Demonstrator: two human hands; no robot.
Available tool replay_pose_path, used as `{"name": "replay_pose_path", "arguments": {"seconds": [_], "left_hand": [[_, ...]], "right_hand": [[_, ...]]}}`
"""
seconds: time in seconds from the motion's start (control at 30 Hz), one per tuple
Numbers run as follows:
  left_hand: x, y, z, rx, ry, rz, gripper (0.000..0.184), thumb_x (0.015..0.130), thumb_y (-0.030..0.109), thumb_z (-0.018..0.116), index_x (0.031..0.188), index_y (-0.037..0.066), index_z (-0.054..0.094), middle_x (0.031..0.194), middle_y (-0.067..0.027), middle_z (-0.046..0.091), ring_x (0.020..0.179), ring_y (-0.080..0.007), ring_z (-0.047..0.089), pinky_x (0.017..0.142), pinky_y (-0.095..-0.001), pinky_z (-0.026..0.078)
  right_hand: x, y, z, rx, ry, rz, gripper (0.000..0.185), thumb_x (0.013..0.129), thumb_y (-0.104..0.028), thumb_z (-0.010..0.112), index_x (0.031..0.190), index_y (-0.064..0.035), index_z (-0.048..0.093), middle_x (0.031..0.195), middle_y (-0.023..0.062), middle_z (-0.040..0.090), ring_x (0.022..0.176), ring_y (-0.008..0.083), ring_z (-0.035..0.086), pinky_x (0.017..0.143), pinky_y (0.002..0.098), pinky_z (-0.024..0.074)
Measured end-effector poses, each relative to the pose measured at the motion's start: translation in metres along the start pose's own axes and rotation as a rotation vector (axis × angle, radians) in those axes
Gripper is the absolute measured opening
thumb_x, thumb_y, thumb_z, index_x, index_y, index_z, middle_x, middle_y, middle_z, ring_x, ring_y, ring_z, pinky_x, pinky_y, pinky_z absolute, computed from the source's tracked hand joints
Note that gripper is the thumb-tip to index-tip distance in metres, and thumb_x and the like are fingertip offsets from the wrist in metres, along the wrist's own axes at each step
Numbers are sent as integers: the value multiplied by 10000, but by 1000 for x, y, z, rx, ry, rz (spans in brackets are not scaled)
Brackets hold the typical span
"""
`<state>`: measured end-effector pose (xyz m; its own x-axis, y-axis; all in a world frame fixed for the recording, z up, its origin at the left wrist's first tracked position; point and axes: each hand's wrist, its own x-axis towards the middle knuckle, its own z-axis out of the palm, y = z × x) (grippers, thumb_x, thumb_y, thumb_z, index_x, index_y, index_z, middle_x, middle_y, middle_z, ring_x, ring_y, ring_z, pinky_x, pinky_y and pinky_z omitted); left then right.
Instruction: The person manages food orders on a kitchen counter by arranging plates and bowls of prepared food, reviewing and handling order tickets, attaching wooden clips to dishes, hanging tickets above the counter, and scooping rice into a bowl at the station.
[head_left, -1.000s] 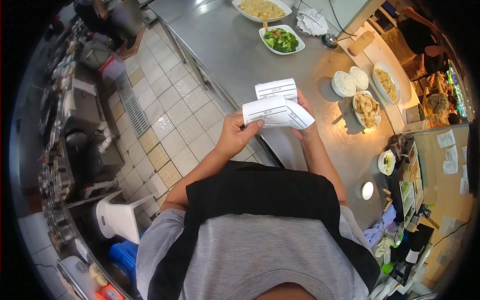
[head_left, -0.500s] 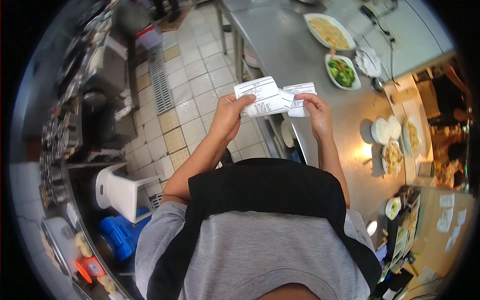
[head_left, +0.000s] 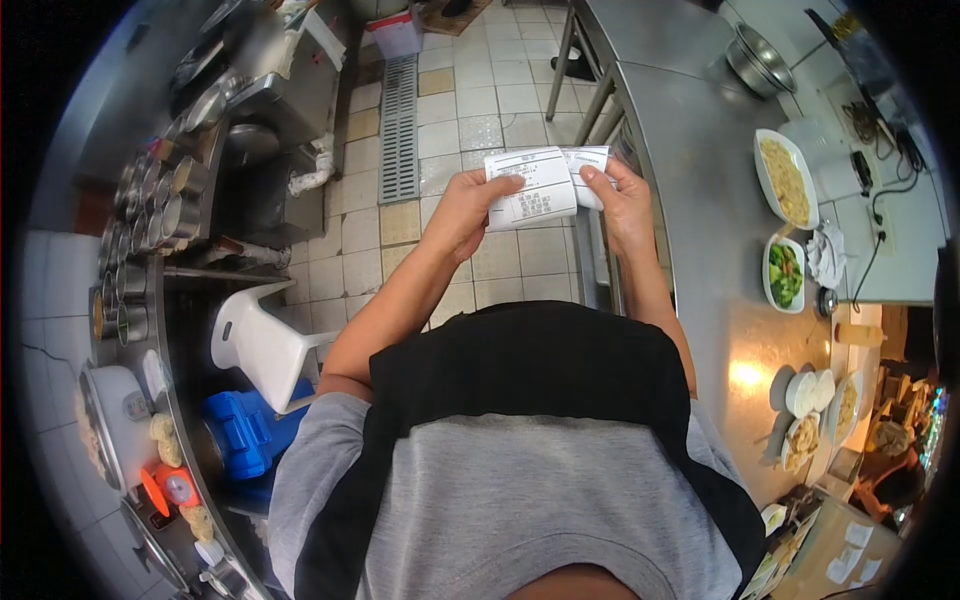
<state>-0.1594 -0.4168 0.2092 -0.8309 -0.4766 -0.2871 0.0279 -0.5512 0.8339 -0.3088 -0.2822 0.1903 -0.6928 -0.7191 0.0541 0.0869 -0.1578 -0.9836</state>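
My left hand [head_left: 467,212] pinches a printed paper receipt [head_left: 532,203] by its left edge, thumb across the front. Just to its right, my right hand [head_left: 627,205] grips a second receipt [head_left: 587,158] between thumb and fingers. This second slip lies partly behind the first, so much of it is hidden. Both papers are held up in front of my black apron [head_left: 530,350], over the tiled floor. The small print is too blurred to read.
A steel counter [head_left: 690,190] runs along the right, bearing a noodle dish [head_left: 785,180], a bowl of green vegetables [head_left: 785,277] and a metal bowl [head_left: 757,62]. At left stand a white stool [head_left: 262,340], a blue container [head_left: 240,435] and an orange scale [head_left: 177,487]. A floor drain [head_left: 399,130] lies ahead.
The view has swung left, so the counter and dishes sit farther right and lower. My hands have come closer together, and the second receipt now slips farther behind the first.
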Motion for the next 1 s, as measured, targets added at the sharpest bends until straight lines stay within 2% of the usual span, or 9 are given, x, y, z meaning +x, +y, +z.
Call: {"name": "replay_pose_path", "arguments": {"seconds": [0.1,0.43,0.6,0.7,0.8,1.0], "left_hand": [[23,13,-15,9,5,-22,242,820,81,616,1000,-80,601,949,-143,651,820,-170,641,734,-262,506],[137,42,-53,23,21,18,241,812,82,622,997,-70,605,946,-129,651,857,-169,621,795,-273,479],[203,75,-57,-50,122,34,226,805,53,608,1000,-60,603,943,-125,649,827,-169,625,767,-267,488],[243,93,-53,-24,131,69,231,801,50,606,1004,-61,599,941,-124,648,824,-169,625,764,-267,488],[276,101,-47,-62,143,87,232,798,45,602,1003,-64,596,941,-125,646,822,-170,624,764,-268,487],[317,110,-39,-116,116,54,250,795,38,589,1017,-76,583,972,-147,638,873,-196,625,816,-297,488]], "right_hand": [[27,7,5,101,-67,104,183,868,-95,590,1012,7,639,889,28,643,798,80,568,744,231,450],[151,21,-24,125,-151,100,219,871,-118,593,1053,1,620,964,47,645,880,102,566,830,257,427],[234,17,-37,81,-196,125,222,871,-123,593,1052,3,622,981,44,644,914,108,556,865,264,408],[286,21,-46,83,-258,120,221,872,-127,592,1045,6,623,983,44,644,925,109,550,871,263,400],[325,25,-55,59,-286,91,232,868,-104,593,1072,8,603,997,67,645,921,126,581,847,267,432],[367,22,-67,49,-299,99,214,870,-96,587,1052,15,606,972,50,642,880,106,563,825,249,423]]}}
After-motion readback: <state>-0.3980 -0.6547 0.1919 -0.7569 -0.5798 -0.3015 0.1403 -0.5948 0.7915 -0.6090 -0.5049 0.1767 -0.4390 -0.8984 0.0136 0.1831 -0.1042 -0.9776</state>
